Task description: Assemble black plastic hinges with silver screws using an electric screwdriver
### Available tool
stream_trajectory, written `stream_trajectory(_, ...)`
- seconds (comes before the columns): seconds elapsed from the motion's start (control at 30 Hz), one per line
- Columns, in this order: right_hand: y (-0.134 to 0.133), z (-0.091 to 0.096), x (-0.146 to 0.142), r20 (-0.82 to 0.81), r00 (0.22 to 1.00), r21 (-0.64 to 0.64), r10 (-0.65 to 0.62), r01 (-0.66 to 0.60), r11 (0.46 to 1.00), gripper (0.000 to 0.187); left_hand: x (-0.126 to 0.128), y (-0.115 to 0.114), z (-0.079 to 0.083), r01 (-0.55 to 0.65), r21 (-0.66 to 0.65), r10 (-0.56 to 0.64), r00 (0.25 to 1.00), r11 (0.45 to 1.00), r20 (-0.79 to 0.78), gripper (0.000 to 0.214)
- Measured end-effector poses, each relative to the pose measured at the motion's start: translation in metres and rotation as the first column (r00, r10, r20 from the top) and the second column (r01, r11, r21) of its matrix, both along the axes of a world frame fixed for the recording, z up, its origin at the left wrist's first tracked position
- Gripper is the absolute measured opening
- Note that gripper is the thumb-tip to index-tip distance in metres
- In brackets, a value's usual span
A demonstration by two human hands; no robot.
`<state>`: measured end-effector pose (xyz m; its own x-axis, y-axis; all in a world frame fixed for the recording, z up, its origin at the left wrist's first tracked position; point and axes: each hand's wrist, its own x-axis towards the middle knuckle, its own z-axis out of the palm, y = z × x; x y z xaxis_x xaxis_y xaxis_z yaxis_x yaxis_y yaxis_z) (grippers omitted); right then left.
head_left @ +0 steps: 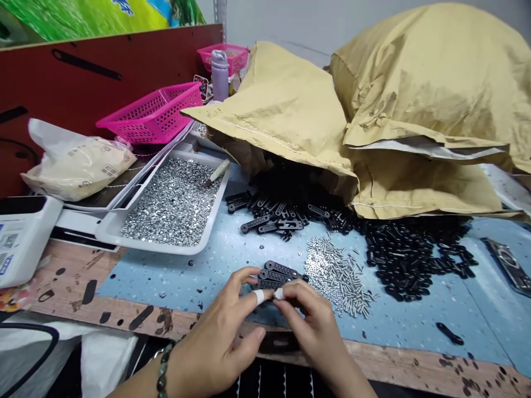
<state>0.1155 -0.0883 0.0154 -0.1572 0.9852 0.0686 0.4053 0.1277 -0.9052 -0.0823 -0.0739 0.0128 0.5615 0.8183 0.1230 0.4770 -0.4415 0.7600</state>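
Note:
My left hand [219, 337] and my right hand [315, 326] meet near the table's front edge, fingers pinched together over a few flat black plastic bars [279, 274]. Both hands have tape on a fingertip. The left fingers grip the stacked bars; the right fingertips press against them, and anything small between them is hidden. A heap of small silver screws [338, 276] lies just right of the hands on the blue mat [199, 271]. More black bars [274, 218] and a pile of black parts [415, 254] spill from the tan sacks.
A grey tray of silver nuts [174, 202] stands at the left, with a pen-like tool in it. Pink baskets [155, 113], a bottle [219, 74] and a plastic bag [77, 163] sit behind. Large tan sacks [373, 121] fill the back right. A scale [20, 237] is far left.

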Motion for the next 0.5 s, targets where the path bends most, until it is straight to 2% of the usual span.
stream_trajectory(0.07, 0.005, -0.007, 0.001, -0.063, 0.991, -0.097, -0.115, 0.108, 0.989, 0.008, -0.004, 0.000, -0.005, -0.120, 0.018, 0.121, 0.993, 0.993, -0.020, 0.054)
stream_trajectory(0.13, 0.011, -0.015, 0.002, -0.130, 0.974, -0.205, -0.187, 0.159, 0.966, 0.009, -0.007, 0.001, -0.011, -0.165, 0.085, 0.170, 0.984, 0.983, -0.058, 0.055)
stream_trajectory(0.2, 0.018, -0.021, 0.002, -0.168, 0.962, -0.286, -0.215, 0.162, 0.945, 0.011, -0.008, 0.002, -0.017, -0.072, 0.188, 0.095, 0.988, 0.980, -0.119, 0.050)
stream_trajectory(0.3, 0.027, -0.026, -0.003, -0.154, 0.966, -0.342, -0.206, 0.144, 0.929, 0.011, -0.007, 0.005, -0.023, 0.063, 0.293, 0.000, 0.978, 0.954, -0.211, 0.044)
stream_trajectory(0.5, 0.036, -0.031, -0.005, -0.064, 0.980, -0.379, -0.191, 0.153, 0.913, 0.010, -0.006, 0.006, -0.025, 0.094, 0.339, -0.002, 0.964, 0.936, -0.265, 0.043)
